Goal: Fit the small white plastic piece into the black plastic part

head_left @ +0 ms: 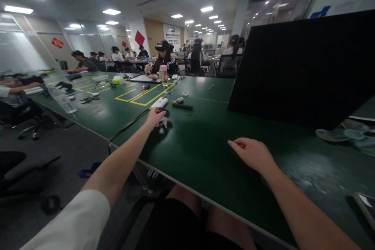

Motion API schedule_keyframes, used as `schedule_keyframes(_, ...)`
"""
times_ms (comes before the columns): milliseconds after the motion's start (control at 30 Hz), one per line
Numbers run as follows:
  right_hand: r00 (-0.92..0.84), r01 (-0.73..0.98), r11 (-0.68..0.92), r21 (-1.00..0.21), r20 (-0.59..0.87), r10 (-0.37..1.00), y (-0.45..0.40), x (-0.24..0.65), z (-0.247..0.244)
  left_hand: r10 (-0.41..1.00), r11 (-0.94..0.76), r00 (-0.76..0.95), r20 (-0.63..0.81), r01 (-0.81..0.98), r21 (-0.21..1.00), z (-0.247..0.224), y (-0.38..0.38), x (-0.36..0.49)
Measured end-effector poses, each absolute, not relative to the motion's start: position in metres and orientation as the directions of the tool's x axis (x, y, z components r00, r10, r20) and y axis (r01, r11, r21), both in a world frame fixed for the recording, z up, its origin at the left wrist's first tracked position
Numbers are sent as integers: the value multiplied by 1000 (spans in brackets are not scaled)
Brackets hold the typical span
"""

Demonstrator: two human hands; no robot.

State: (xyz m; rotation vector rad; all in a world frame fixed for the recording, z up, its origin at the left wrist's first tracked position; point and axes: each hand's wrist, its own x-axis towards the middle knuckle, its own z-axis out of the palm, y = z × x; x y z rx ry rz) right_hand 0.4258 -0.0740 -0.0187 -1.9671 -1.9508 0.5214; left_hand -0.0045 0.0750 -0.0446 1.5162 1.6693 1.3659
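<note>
Left hand [154, 118] grips a small black object [166, 113] beside a white box [159, 102]; right hand [254, 154], loosely closed, is over the green tabletop [199, 152].

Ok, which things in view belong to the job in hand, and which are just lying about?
Apparently in use:
- small dark object, at the left hand

Apparently just lying about:
- white box beyond that hand
- dark bar
- white ring
- phone-like device at the right edge

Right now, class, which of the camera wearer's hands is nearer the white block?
Left. The left hand is close beside the white block, on its near side; the right hand is farther off to its right.
</note>
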Motion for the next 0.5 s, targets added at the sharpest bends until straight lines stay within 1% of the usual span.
schedule_keyframes(67,-21,883,8,-469,-21,1000,-77,424,-17,955,-151,-195,222,324,934,-48,77,25)
schedule_keyframes(167,-67,883,55,-465,-9,998,-82,422,-15,974,-196,-68,218,243,950,-51,72,82)
schedule_keyframes(267,-62,898,65,-434,20,998,-86,419,-16,981,-146,147,126,135,980,-55,55,157)
schedule_keyframes(333,-37,913,55,-405,51,998,-87,419,-18,954,-96,290,81,39,995,-58,37,209)
schedule_keyframes(400,-27,924,48,-379,59,998,-87,418,-21,932,-71,348,98,-89,994,-61,17,250)
schedule_keyframes(500,-66,936,75,-345,38,997,-87,417,-23,937,-73,326,125,-167,983,-63,-5,276)
